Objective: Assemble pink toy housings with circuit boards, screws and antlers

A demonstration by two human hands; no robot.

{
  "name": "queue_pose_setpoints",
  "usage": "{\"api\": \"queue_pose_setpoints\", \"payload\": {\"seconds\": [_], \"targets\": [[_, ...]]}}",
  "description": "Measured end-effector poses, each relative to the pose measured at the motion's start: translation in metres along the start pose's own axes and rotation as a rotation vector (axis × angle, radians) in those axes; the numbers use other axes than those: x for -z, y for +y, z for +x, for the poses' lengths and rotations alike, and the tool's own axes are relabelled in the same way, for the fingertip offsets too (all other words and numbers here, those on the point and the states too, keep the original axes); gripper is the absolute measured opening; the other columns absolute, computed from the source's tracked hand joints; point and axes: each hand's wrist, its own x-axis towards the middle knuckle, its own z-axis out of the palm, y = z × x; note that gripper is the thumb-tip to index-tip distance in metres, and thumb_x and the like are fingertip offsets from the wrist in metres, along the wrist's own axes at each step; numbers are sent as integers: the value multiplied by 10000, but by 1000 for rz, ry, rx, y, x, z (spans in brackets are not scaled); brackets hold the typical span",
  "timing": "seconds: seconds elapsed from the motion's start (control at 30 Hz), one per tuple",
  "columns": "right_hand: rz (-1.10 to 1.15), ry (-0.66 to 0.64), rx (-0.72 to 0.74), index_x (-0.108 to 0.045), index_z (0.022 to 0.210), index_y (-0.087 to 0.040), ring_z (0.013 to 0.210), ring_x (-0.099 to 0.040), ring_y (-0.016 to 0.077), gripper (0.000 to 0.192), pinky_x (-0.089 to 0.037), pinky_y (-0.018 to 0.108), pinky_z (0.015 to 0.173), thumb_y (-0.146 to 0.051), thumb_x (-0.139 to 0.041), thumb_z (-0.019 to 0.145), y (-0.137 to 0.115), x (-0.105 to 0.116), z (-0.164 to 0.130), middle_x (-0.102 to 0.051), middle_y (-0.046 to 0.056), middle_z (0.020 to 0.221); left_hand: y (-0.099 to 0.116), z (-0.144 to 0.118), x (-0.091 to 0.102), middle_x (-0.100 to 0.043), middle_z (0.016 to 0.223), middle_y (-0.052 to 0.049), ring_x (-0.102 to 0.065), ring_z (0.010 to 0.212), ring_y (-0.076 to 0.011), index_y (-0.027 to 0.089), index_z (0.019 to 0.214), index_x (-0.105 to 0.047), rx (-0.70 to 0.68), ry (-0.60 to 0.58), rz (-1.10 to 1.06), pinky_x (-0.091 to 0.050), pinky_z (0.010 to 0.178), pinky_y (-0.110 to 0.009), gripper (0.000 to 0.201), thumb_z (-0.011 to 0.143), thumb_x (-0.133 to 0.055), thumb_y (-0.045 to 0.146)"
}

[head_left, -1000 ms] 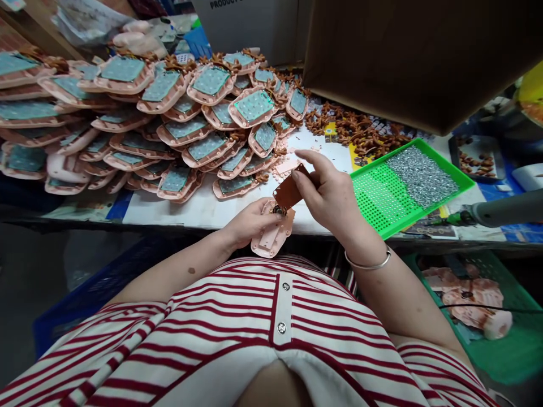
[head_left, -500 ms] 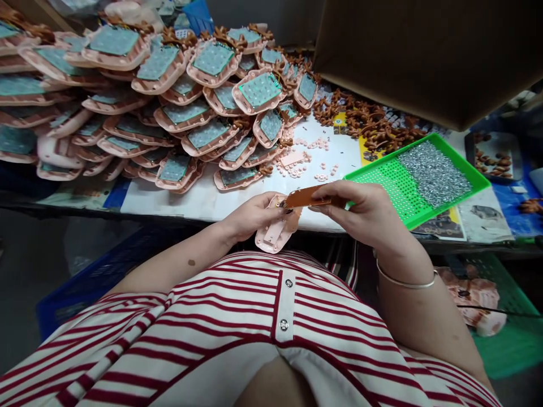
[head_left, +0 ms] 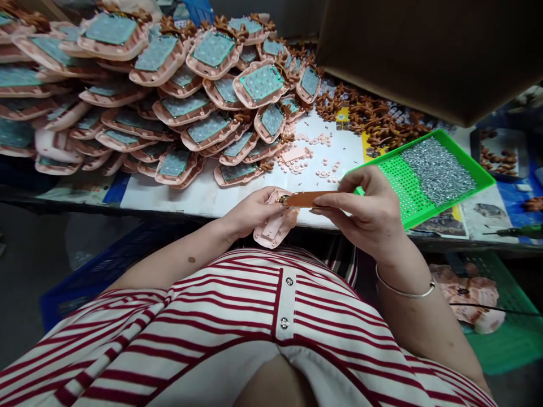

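At frame centre, my left hand (head_left: 250, 213) grips the pink shell (head_left: 276, 225); my right hand (head_left: 365, 212) pinches the brown board (head_left: 306, 199) flat above it. I should keep the board level and seat it squarely.

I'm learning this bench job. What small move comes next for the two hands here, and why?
Probably lower the brown board flat onto the pink shell: the right hand holds it level just above the shell cupped in the left hand.

The pink shell (head_left: 275, 226) is partly hidden behind the brown board (head_left: 307, 198) and left hand (head_left: 250, 212).
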Motion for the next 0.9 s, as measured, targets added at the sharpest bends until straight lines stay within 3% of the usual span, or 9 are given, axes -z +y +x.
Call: {"api": "queue_pose_setpoints", "payload": {"seconds": [0.1,0.27,0.4,0.47,0.7,0.9], "targets": [[43,22,-88,-718,907,-250,900,-626,212,174,-507,365,761,-417,-670,900,-1,-1,-3,-659,72,960,-1,1,-1,-691,865,-33,-620,704,-133,136,1004,-635,36,15,5,-469,651,-236,477,690,-858,418],[68,48,-274,-675,870,-225,593,-532,139,131,-434,309,601,-354,-691,885,-8,-2,-8,-635,9,698,-2,1,-3,-692,891,-35,-639,747,-148,138,1028,-616,30,6,-11,-491,693,-255,462,704,-840,380],[95,139,-415,-689,1050,-227,541,-470,118,195,-389,286,553,-310,-676,874,-13,-7,-10,-562,-33,642,-2,0,-5,-702,907,-38,-647,797,-166,149,1009,-631,-14,28,53,-493,732,-270,376,720,-804,315],[103,173,-447,-698,1040,-222,530,-451,114,185,-379,281,547,-290,-659,874,-15,-13,-8,-514,-45,602,-1,-1,-7,-702,939,-40,-646,836,-170,150,1012,-636,-39,36,94,-490,767,-276,343,736,-778,298],[153,188,-408,-702,957,-207,648,-587,134,144,-463,280,628,-249,-582,889,-16,-34,9,-693,20,782,-3,-1,-5,-682,901,-17,-626,843,-170,157,993,-647,-101,19,229,-473,785,-274,278,785,-730,322],[207,133,-324,-693,974,-202,741,-634,136,157,-500,284,718,-281,-569,917,-11,-37,13,-718,30,858,-6,0,4,-687,925,-18,-635,866,-176,165,991,-652,-74,-31,172,-480,787,-270,246,783,-726,274]]}}
